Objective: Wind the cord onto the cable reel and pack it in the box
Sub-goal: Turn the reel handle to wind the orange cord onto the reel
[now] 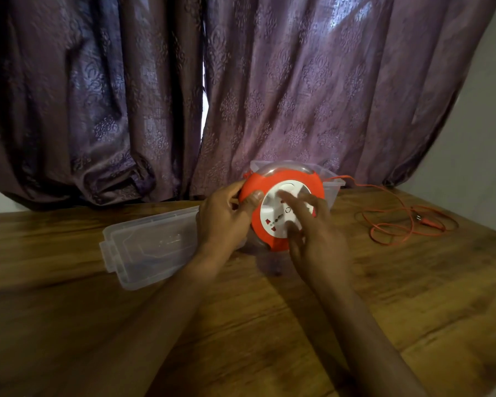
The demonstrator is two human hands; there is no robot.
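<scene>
Orange round plastic cable reel (281,207) held over table centre: gripped at rim by left hand (226,222), right hand (312,233) flat-fingered on white face. Risk: loose orange cord (395,222), far right, snagging.

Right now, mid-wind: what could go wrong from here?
1. The loose cord lies in loops on the table; it could tangle or knot as it is pulled in.
2. The plug trails at the end; it may catch on the box rim behind the reel.
3. Only the left hand grips the reel while the right hand works the white face; the reel could slip.
</scene>
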